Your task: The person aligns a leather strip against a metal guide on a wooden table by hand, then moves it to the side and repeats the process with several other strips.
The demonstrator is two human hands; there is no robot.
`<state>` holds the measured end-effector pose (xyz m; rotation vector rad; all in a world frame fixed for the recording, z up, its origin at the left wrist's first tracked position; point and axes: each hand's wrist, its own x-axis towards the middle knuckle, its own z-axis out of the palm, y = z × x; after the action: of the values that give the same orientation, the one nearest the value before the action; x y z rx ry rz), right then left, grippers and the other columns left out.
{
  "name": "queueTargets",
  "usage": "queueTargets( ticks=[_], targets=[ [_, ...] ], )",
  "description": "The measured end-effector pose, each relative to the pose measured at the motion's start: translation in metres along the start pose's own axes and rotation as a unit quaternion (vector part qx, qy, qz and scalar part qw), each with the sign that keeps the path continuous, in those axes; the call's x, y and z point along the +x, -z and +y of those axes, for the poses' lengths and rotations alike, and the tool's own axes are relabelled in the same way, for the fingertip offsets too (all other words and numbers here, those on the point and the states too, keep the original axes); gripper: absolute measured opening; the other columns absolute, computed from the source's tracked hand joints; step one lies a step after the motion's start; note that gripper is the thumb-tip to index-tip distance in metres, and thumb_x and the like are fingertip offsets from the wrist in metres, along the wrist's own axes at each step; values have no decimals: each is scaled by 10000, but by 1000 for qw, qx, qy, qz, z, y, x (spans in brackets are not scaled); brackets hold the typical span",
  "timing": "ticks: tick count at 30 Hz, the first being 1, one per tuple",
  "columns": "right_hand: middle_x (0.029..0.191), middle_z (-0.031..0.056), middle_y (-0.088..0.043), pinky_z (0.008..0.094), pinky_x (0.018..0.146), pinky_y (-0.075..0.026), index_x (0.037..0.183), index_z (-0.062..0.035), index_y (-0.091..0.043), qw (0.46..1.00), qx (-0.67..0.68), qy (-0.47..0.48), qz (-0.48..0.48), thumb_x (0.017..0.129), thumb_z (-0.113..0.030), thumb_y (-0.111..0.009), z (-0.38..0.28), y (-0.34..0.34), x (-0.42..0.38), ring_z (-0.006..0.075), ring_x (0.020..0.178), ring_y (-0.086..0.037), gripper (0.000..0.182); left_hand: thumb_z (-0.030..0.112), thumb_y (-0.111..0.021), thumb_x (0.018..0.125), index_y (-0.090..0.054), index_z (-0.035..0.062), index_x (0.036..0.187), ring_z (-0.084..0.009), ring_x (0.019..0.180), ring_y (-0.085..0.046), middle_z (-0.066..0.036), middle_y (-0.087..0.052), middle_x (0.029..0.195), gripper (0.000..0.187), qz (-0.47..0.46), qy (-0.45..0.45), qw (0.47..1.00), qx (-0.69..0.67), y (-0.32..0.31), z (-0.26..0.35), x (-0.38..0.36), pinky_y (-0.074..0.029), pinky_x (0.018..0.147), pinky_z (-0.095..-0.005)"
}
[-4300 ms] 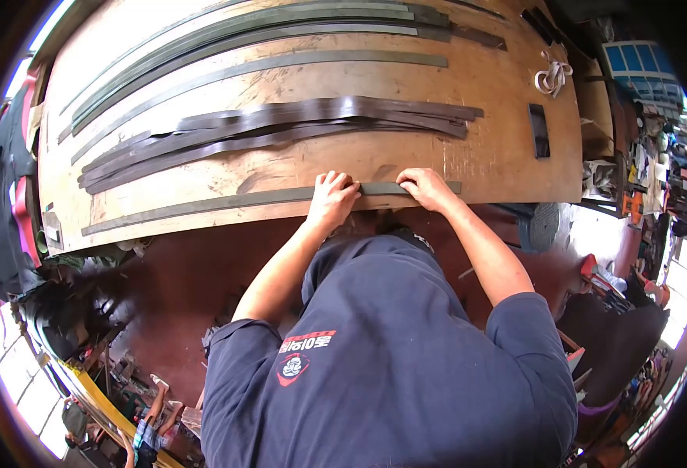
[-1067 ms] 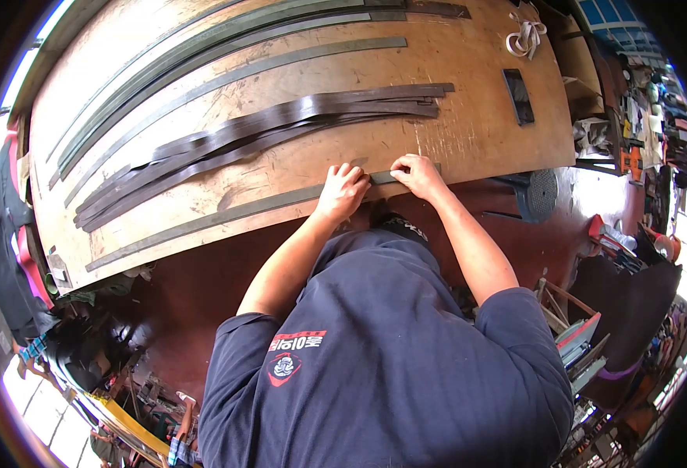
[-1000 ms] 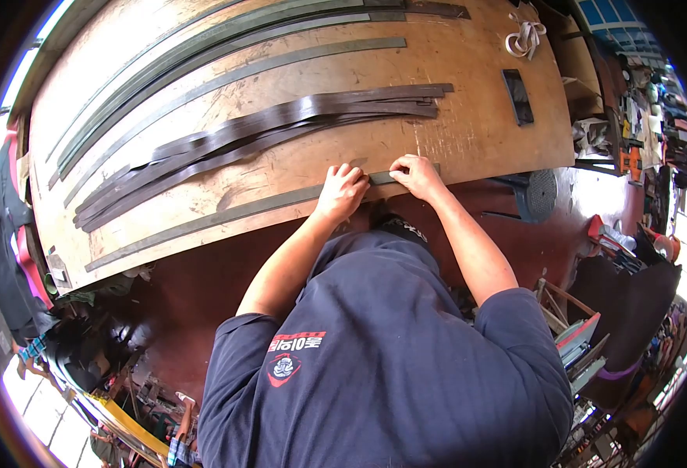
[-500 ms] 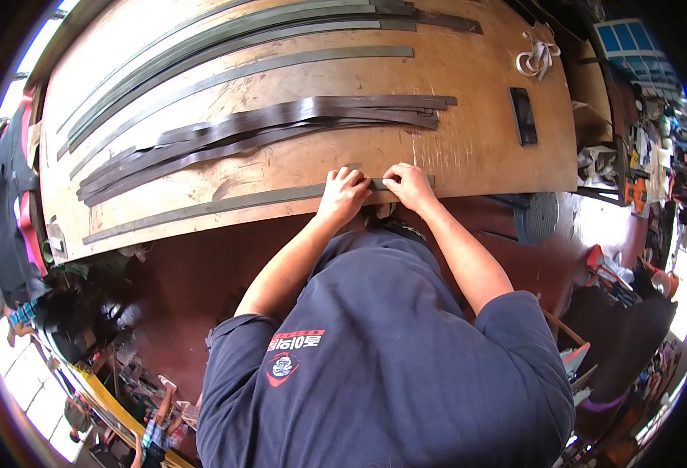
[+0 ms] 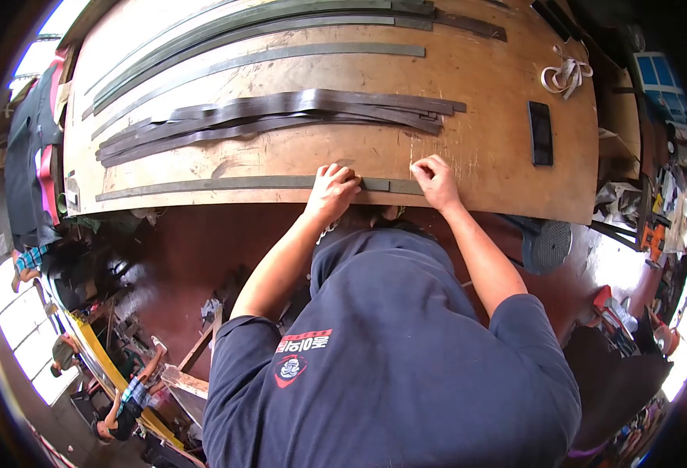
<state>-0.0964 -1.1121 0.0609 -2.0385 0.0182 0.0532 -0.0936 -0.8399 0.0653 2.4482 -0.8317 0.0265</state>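
Note:
A long grey-green strip [image 5: 234,186] lies along the table's near edge, with a seam and a lighter stretch toward its right end. My left hand [image 5: 332,192] rests over the strip with its fingers curled. Something small and brown shows at its fingertips, too little to name. My right hand [image 5: 437,182] is closed in a pinch at the strip's right end; whatever it may hold is hidden. Beyond my hands lies a loose bundle of dark brown strips [image 5: 281,109].
More flat strips [image 5: 297,51] lie farther back on the wooden table [image 5: 492,140]. At the right are a phone [image 5: 541,132] and a white band [image 5: 568,76]. A stool [image 5: 548,246] stands below the right edge. People [image 5: 121,409] are in the lower left background.
My hands have moved apart; the right one has shifted right, toward the strip's end. A seam in the strip now shows between them. The whole view has shifted slightly.

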Motion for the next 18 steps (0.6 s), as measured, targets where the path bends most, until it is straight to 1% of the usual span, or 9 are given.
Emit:
queueTargets(
  ticks=[5, 6, 7, 9, 10, 11, 13, 14, 18],
  targets=[
    [812, 46, -585, 265, 589, -454, 910, -36, -668, 998, -43, 11, -33, 841, -123, -698, 3, 33, -10, 121, 621, -528, 115, 145, -710, 728, -678, 104, 969, -239, 999, -534, -36, -598, 960, 246, 6, 69, 998, -12, -1, 10, -1, -384, 913, -410],
    [841, 61, -589, 292, 612, -477, 934, -44, -666, 997, -55, 11, -48, 838, -133, -693, 2, 36, -13, 170, 635, -551, 134, 140, -711, 724, -672, 107, 979, -243, 1007, -531, -39, -592, 974, 260, 8, 78, 997, -16, -3, 11, -1, -378, 921, -418],
    [841, 61, -589, 292, 612, -477, 934, -44, -666, 997, -54, 12, -50, 838, -133, -693, 1, 36, -16, 170, 635, -551, 134, 135, -711, 720, -666, 110, 989, -246, 1014, -527, -42, -586, 988, 274, 10, 88, 996, -20, -4, 11, -2, -372, 928, -425],
    [867, 77, -592, 332, 645, -501, 932, -46, -669, 989, -97, 110, -37, 829, -152, -699, 0, 35, -21, 233, 672, -572, 151, 130, -710, 718, -662, 112, 994, -250, 1023, -522, -41, -582, 992, 280, 11, 92, 996, -15, -3, 14, -2, -367, 931, -430],
    [900, 78, -594, 368, 726, -510, 930, -59, -680, 987, -109, 107, -54, 808, -156, -709, -1, 34, -23, 277, 781, -580, 158, 124, -708, 716, -658, 114, 998, -253, 1031, -518, -39, -578, 995, 287, 11, 94, 995, -11, -3, 16, -1, -362, 934, -434],
    [900, 78, -594, 368, 726, -510, 930, -59, -680, 987, -109, 107, -55, 808, -156, -709, -1, 33, -23, 277, 781, -580, 158, 124, -708, 716, -658, 114, 998, -253, 1031, -518, -39, -578, 995, 287, 12, 95, 995, -11, -4, 17, -1, -362, 934, -434],
    [923, 63, -594, 371, 783, -497, 924, -69, -691, 970, -161, 170, -67, 786, -145, -715, -2, 30, -24, 267, 865, -570, 159, 116, -707, 713, -662, 115, 986, -257, 1039, -512, -38, -573, 999, 277, 28, 89, 996, 5, -6, 20, -1, -354, 934, -439],
    [934, 56, -590, 372, 815, -482, 918, -76, -699, 968, -169, 165, -82, 773, -135, -713, 0, 28, -24, 266, 905, -555, 157, 116, -707, 713, -662, 115, 986, -257, 1039, -512, -38, -573, 999, 277, 28, 90, 996, 5, -7, 20, -1, -354, 934, -439],
    [931, 57, -586, 373, 803, -482, 906, -76, -700, 963, -185, 177, -80, 769, -129, -712, 3, 25, -24, 266, 886, -553, 148, 131, -723, 708, -670, 114, 965, -255, 1045, -512, -32, -577, 1000, 263, 35, 99, 994, -10, -10, 23, 1, -348, 934, -450]
  ],
)
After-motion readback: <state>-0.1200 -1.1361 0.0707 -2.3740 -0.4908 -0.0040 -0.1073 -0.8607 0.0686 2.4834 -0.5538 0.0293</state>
